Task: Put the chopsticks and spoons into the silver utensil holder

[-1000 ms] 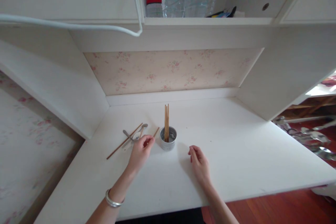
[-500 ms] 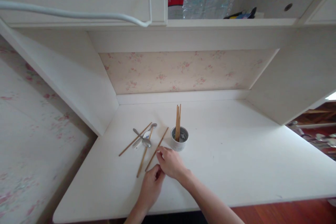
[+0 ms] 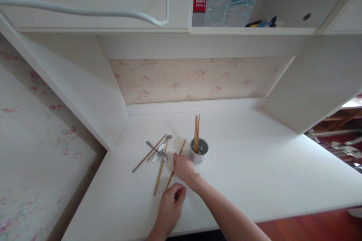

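My right hand [image 3: 184,167] is closed on a wooden chopstick [image 3: 169,182] that lies slanted on the white table, its two ends showing past the fingers. Just below, my left hand [image 3: 172,200] rests with curled fingers near the chopstick's lower end; nothing shows in it. Beyond my right hand stands a round utensil holder [image 3: 197,160] with a holed bottom and several upright chopsticks [image 3: 196,131] in it. To the left lie a metal spoon [image 3: 162,156], a second metal spoon [image 3: 169,137], a white spoon [image 3: 154,159] and two more chopsticks [image 3: 158,177] [image 3: 140,163], partly overlapping.
The white table [image 3: 240,180] runs between a left side panel [image 3: 82,83] and a right one [image 3: 311,79]. Overhead, plastic bottles [image 3: 220,0] stand on an open shelf, and a white cable [image 3: 98,11] crosses the cabinet door.
My right hand has moved away from my left hand and closed on the chopstick on the table. The hands were touching before. The whole view has shifted slightly.
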The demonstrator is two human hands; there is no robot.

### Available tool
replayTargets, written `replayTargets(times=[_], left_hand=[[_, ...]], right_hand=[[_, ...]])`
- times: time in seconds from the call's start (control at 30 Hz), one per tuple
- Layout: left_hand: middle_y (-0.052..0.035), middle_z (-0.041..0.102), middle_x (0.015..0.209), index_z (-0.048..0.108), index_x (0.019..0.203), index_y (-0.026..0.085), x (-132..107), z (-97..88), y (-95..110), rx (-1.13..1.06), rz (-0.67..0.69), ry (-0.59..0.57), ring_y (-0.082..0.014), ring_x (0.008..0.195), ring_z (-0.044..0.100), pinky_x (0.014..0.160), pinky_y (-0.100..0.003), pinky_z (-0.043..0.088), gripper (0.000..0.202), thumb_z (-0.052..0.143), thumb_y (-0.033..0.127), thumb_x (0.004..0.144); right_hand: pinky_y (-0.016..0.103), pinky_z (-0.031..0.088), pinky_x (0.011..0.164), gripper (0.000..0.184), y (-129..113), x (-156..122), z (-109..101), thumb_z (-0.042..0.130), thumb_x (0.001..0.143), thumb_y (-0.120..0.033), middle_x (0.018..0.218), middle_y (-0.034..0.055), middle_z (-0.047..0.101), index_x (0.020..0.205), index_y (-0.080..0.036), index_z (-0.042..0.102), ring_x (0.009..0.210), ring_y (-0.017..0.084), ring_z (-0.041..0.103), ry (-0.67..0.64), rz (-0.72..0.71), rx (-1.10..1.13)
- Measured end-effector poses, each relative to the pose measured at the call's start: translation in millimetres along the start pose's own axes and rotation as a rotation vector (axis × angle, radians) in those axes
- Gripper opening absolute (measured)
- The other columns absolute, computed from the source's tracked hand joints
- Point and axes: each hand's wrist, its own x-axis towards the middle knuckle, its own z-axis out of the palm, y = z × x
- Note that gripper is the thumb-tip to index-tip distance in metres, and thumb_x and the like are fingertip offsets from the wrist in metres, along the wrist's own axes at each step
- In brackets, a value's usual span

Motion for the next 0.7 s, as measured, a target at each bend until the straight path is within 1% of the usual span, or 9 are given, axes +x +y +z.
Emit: replayTargets(times=[0.07, 0.13, 0.23, 0.33, 0.43, 0.5, 0.57, 0.63, 0.7], left_hand=[[-0.0002, 0.062, 0.065, 0.061, 0.075, 0.019, -0.5, -0.2, 0.3, -0.011, 0.001, -0.004, -0.0134, 0.06, 0.054, 0.057, -0.023, 0.038, 0.029, 0.044, 0.038, 0.089], [-0.0004, 0.062, 0.066, 0.061, 0.076, 0.019, -1.6, -0.1, 0.7, -0.015, -0.002, -0.008, -0.0134, 0.061, 0.054, 0.058, -0.023, 0.039, 0.029, 0.044, 0.038, 0.089], [-0.0006, 0.062, 0.065, 0.062, 0.076, 0.019, -3.8, 0.1, 1.2, -0.003, 0.007, -0.019, -0.0136, 0.06, 0.054, 0.057, -0.023, 0.038, 0.03, 0.042, 0.039, 0.089], [-0.0005, 0.061, 0.064, 0.061, 0.075, 0.02, -5.4, 0.2, 2.0, 0.039, 0.048, -0.039, -0.0135, 0.059, 0.053, 0.056, -0.023, 0.036, 0.031, 0.042, 0.038, 0.09], [-0.0002, 0.06, 0.061, 0.059, 0.07, 0.02, -5.9, 0.0, 3.7, 0.101, 0.075, -0.055, -0.0134, 0.056, 0.051, 0.054, -0.024, 0.033, 0.03, 0.043, 0.035, 0.09], [-0.0007, 0.061, 0.061, 0.059, 0.07, 0.02, -6.1, -0.5, 5.3, 0.12, 0.089, -0.06, -0.0136, 0.057, 0.052, 0.054, -0.023, 0.033, 0.029, 0.043, 0.035, 0.09], [-0.0013, 0.061, 0.063, 0.06, 0.073, 0.02, -6.5, -1.4, 7.2, 0.126, 0.101, -0.064, -0.0139, 0.058, 0.053, 0.055, -0.023, 0.034, 0.03, 0.042, 0.036, 0.09], [-0.0016, 0.061, 0.064, 0.062, 0.075, 0.021, -7.1, -2.3, 8.8, 0.129, 0.108, -0.066, -0.0141, 0.059, 0.054, 0.057, -0.022, 0.036, 0.031, 0.041, 0.038, 0.091], [-0.0015, 0.061, 0.064, 0.063, 0.077, 0.021, -7.5, -3.0, 9.9, 0.133, 0.106, -0.065, -0.0142, 0.06, 0.054, 0.058, -0.022, 0.037, 0.031, 0.041, 0.039, 0.091]], right_hand=[[0.031, 0.05, 0.064, 0.025, 2.5, -0.7, -1.9, 0.047, 0.084, -0.013, 0.087, 0.016, 0.07, 0.106, -0.014, 0.06, 0.081, 0.027, 0.069, 0.005, 0.008, 0.008], [0.03, 0.049, 0.065, 0.024, 4.6, -1.6, -3.6, 0.048, 0.082, -0.012, 0.085, 0.0149, 0.071, 0.101, -0.014, 0.063, 0.08, 0.026, 0.069, 0.014, 0.019, 0.015], [0.03, 0.048, 0.067, 0.022, 4.1, -5.8, -7.6, 0.046, 0.083, -0.015, 0.083, 0.014, 0.072, 0.088, -0.015, 0.068, 0.08, 0.025, 0.069, 0.031, 0.028, 0.017], [0.027, 0.047, 0.069, 0.025, -3.8, -16.1, -17.6, 0.044, 0.086, -0.019, 0.083, 0.0082, 0.073, 0.084, -0.02, 0.069, 0.078, 0.021, 0.068, 0.078, -0.029, 0.09], [0.022, 0.047, 0.069, 0.027, -16.8, -30.1, -35.6, 0.044, 0.088, -0.02, 0.083, 0.002, 0.073, 0.092, -0.025, 0.07, 0.075, 0.015, 0.067, 0.199, -0.164, 0.35], [0.022, 0.049, 0.073, 0.029, -23.7, -37.8, -50.7, 0.043, 0.089, -0.02, 0.09, 0.0013, 0.072, 0.098, -0.026, 0.07, 0.079, 0.013, 0.066, 0.294, -0.259, 0.547], [0.025, 0.05, 0.08, 0.029, -25.1, -41.9, -66.2, 0.044, 0.09, -0.021, 0.099, 0.0025, 0.07, 0.102, -0.027, 0.07, 0.088, 0.014, 0.065, 0.39, -0.328, 0.691], [0.028, 0.051, 0.082, 0.03, -18.8, -41.6, -80.8, 0.045, 0.09, -0.024, 0.108, 0.0048, 0.067, 0.11, -0.026, 0.067, 0.091, 0.015, 0.064, 0.476, -0.332, 0.799], [0.03, 0.054, 0.079, 0.038, -5.1, -37.3, -94.5, 0.048, 0.089, -0.027, 0.115, 0.0071, 0.064, 0.126, -0.026, 0.055, 0.086, 0.015, 0.065, 0.536, -0.273, 0.923]])
